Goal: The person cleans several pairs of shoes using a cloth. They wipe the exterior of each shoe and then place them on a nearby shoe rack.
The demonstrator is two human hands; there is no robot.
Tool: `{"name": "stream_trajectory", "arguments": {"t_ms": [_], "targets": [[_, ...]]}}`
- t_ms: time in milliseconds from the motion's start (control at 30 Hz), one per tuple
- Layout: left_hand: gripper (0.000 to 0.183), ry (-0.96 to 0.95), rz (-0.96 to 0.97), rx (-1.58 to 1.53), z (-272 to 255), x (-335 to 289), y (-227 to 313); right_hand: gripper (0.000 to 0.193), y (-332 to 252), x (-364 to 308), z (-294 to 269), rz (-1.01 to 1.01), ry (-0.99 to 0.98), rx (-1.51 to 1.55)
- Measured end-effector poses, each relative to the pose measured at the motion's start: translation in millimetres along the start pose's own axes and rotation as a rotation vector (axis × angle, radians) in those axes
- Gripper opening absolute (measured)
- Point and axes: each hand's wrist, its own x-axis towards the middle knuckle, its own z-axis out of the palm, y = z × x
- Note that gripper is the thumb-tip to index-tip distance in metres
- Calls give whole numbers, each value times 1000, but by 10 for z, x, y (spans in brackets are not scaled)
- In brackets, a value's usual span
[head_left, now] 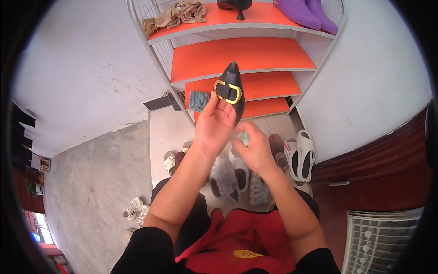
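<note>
Orange shoe rack (pixel 237 57) at twelve o'clock; our left hand (pixel 213 125) clamps the black buckled shoe (pixel 232 91), right hand (pixel 253 148) closed on a greenish cloth (pixel 243 137) at five o'clock: we judge short, firm wipes best.

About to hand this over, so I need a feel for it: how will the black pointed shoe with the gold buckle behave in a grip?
The black pointed shoe with the gold buckle probably holds its shape: it stands stiff in the left hand. It looks light, since the fingers alone carry it. Its smooth surface may be slippery.
</note>
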Motion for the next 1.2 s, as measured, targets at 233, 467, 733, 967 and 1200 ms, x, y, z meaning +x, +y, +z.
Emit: {"name": "stream_trajectory", "arguments": {"t_ms": [233,467,733,967,1200], "targets": [[25,-24,41,-56,114,-36,1,34,-72,-31,-35,279,-352,-277],[25,-90,-79,-141,120,-114,-120,41,23,-4,-72,170,-53,-142],[33,-53,-136,811,54,-168,-128,32,73,36,-235,258,-54,-256],[53,-54,-95,1813,78,-266,-67,28,4,-79,-209,75,-93,-662],[50,79,-18,1501,-169,-243,28,35,-98,14,-480,219,-84,-286]]}}
